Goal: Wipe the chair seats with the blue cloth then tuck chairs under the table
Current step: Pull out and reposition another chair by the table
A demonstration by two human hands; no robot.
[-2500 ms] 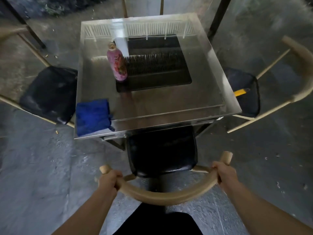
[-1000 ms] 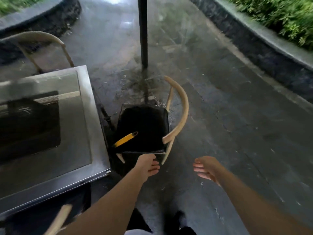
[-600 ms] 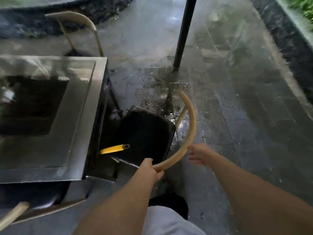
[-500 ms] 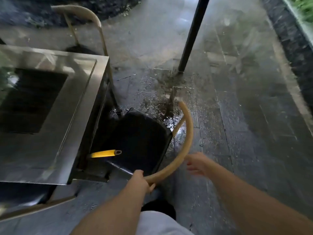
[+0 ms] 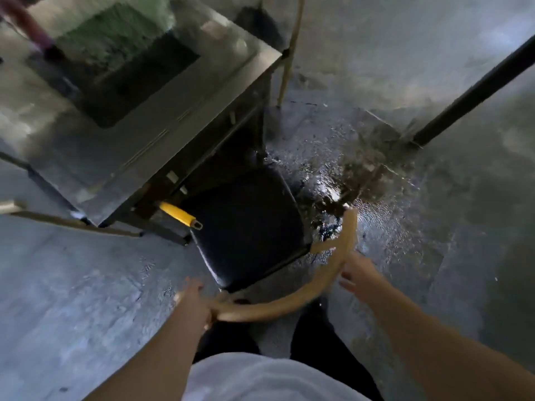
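table (image 5: pixel 162 146) stood upper left | chair (image 5: pixel 249 227) sat at its near right corner, seat front under the edge | handle (image 5: pixel 178 214) jutted from under table over seat | pole (image 5: pixel 474 91) leaned right | second chair (image 5: pixel 292 47) behind table

Worktop (image 5: pixel 162 131): brushed metal, dull sheen, with a dark glossy inset panel. Chair (image 5: pixel 289 302): smooth pale wood backrest; seat (image 5: pixel 249 227) black, glossy, leather-like. Floor (image 5: pixel 434 227): grey stone, rough, wet and shining in patches.
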